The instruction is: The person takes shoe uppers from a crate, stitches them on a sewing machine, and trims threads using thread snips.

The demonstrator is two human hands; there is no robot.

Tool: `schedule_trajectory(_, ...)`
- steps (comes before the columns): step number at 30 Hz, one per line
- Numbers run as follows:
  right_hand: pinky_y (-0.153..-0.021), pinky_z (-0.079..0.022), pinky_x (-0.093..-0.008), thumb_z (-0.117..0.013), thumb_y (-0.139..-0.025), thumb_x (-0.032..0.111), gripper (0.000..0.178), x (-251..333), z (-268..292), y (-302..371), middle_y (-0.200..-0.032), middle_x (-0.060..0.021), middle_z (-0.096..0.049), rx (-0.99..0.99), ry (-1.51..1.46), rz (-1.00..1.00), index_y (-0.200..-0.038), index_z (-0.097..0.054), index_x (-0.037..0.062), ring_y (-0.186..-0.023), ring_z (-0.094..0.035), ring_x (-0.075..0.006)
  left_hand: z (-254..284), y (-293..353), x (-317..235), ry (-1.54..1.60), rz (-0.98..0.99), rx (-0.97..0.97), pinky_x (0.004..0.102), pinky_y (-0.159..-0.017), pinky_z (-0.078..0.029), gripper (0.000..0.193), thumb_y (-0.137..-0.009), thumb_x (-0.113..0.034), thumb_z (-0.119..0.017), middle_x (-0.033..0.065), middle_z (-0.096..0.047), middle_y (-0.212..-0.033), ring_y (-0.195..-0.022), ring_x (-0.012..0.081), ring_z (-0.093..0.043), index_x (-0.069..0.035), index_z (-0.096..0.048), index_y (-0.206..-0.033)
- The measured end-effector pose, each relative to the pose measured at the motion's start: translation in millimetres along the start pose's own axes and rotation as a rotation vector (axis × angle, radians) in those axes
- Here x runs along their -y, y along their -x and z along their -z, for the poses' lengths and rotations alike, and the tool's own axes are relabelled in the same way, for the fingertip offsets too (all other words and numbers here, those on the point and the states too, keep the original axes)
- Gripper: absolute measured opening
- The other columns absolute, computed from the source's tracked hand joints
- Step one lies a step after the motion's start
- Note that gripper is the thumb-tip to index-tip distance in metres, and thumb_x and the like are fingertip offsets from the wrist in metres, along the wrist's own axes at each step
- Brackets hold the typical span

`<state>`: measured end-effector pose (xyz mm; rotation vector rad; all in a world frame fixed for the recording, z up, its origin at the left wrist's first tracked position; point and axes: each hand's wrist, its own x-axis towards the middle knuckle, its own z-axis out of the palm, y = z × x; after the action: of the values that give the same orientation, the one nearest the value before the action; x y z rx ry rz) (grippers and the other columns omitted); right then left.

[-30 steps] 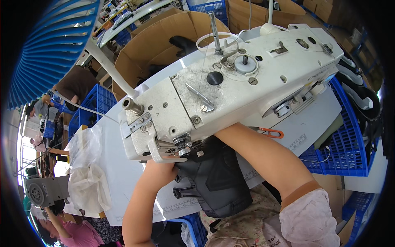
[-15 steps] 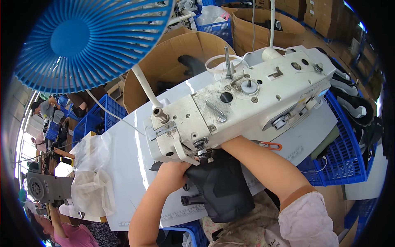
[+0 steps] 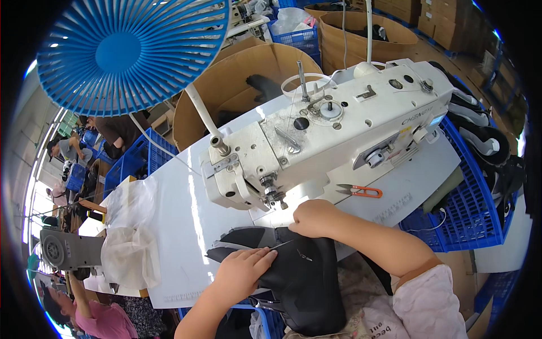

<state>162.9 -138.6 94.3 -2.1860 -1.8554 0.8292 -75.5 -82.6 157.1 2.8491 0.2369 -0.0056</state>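
A smooth black fabric piece [image 3: 305, 282], with a grey strip near its upper left edge, hangs over the table's front edge toward my lap. My left hand [image 3: 241, 271] lies on it with the fingers stretched out flat. At its upper edge my right hand [image 3: 317, 219] is closed, fingertips pressed together; what they pinch is hidden. A thin pale line runs across the fabric between the two hands. Just beyond them stands the white sewing machine [image 3: 339, 144], its needle area [image 3: 275, 195] lit and apart from the fabric.
Orange-handled thread snips [image 3: 361, 191] lie on the white table [image 3: 180, 248] right of the needle. A blue fan [image 3: 118, 52] looms at upper left. Blue crates [image 3: 471, 226] with dark pieces stand at right, a cardboard bin [image 3: 271, 56] behind. Another person [image 3: 101, 316] sits at lower left.
The black fabric has come out from under the needle area toward me. My left hand has moved nearer and flattened on it; my right hand has emerged from behind the machine, uncovering the snips.
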Motion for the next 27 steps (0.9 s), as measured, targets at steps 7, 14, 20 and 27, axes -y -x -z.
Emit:
schedule_trajectory(7, -0.077, -0.048, -0.038, -0.068, -0.078, 0.025, 0.023, -68.6, 8.7, 56.0, -0.096, -0.0097, -0.062, -0.658, 0.193, -0.047, -0.093, -0.067, 0.0065, -0.097, -0.059, -0.0284, 4.8, 39.6, -23.7, -0.225, -0.04, -0.218, 0.0373, -0.091, -0.05, 0.048, -0.076, -0.009, -0.059, 0.0082, -0.065, -0.12, -0.107, 0.023, -0.063, -0.011, -0.058, -0.124)
schedule_trajectory(14, -0.082, -0.048, -0.0417, -0.066, -0.077, 0.012, 0.02, -112.3, -25.7, 91.2, -0.1, -0.0111, -0.059, -0.666, 0.066, -0.132, -0.095, -0.065, 0.0042, -0.098, -0.057, -0.033, -25.2, 72.4, -45.1, -0.582, -0.324, -0.395, 0.0353, -0.099, -0.045, 0.027, -0.085, -0.016, -0.059, -0.0005, -0.067, -0.111, -0.104, 0.018, -0.064, -0.023, -0.061, -0.111)
schedule_trajectory(20, -0.08, -0.049, -0.0438, -0.061, -0.084, 0.011, 0.02, -110.2, -30.2, 106.1, -0.097, -0.013, -0.059, -0.728, -0.004, -0.106, -0.103, -0.063, 0.0063, -0.095, -0.058, -0.0338, -39.6, 92.3, -62.9, -0.562, -0.329, -0.486, 0.0361, -0.099, -0.044, 0.025, -0.087, -0.017, -0.058, -0.0005, -0.068, -0.111, -0.1, 0.0188, -0.065, -0.023, -0.06, -0.111)
schedule_trajectory(27, -0.065, -0.051, -0.0423, -0.059, -0.091, 0.029, 0.025, -8.7, 15.4, 169.2, -0.078, -0.0087, -0.059, -0.473, -0.385, 0.339, -0.108, -0.064, 0.0118, -0.071, -0.061, -0.034, -36.2, 101.0, -76.1, -0.594, -0.297, -0.45, 0.0363, -0.098, -0.044, 0.026, -0.088, -0.018, -0.057, 0.0009, -0.068, -0.112, -0.1, 0.019, -0.065, -0.023, -0.059, -0.113)
